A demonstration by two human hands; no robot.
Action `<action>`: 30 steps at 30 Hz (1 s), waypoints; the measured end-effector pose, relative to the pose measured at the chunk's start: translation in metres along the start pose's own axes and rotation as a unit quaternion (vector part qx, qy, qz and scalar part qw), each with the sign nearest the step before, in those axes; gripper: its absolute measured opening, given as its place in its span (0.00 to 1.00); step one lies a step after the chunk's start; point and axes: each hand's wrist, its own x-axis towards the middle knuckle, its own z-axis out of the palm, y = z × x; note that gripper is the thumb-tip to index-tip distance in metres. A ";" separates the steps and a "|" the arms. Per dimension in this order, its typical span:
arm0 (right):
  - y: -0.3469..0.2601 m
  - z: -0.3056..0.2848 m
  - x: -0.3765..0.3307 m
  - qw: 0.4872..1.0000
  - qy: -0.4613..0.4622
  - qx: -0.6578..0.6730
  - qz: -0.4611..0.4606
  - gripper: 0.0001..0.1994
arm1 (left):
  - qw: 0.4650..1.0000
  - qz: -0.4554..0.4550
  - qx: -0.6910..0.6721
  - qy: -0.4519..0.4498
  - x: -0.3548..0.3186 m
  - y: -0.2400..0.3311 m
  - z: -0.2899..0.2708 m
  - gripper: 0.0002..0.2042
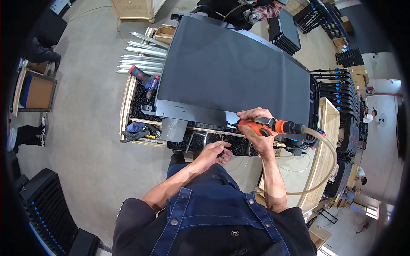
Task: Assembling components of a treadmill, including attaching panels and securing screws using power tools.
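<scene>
My right hand (255, 123) grips an orange and black air tool (273, 126) with a tan hose (325, 158) looping off to the right. The tool's tip points at the near edge of a large dark grey panel (230, 72) that lies across a wooden workbench (126, 102). My left hand (215, 152) is lower, over the tray of small black parts (200, 141) at the bench's front, its fingers curled on something small and dark that I cannot make out.
A red and blue cordless drill (145, 81) lies on the bench's left part beside several metal tubes (143, 55). Stacks of black frames (337, 102) stand to the right, a black crate (47, 205) at lower left. Another person (252, 10) works beyond the panel.
</scene>
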 end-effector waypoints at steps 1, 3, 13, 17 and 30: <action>0.000 0.002 0.000 1.000 -0.001 -0.001 -0.002 0.17 | 1.000 -0.001 0.023 -0.002 -0.005 0.003 0.001 0.18; 0.001 0.005 0.001 1.000 0.007 0.005 0.016 0.17 | 0.999 0.008 0.044 0.001 -0.011 0.008 0.001 0.18; -0.017 -0.006 0.002 0.993 0.035 0.070 0.093 0.20 | 0.989 0.131 0.043 0.060 -0.044 0.011 -0.011 0.25; -0.037 -0.013 -0.005 0.980 0.094 0.173 0.032 0.21 | 0.979 0.177 -0.032 0.091 -0.046 0.006 -0.011 0.19; -0.021 -0.005 -0.026 0.893 0.114 0.423 0.098 0.20 | 0.952 0.227 -0.205 0.030 -0.043 0.004 0.002 0.11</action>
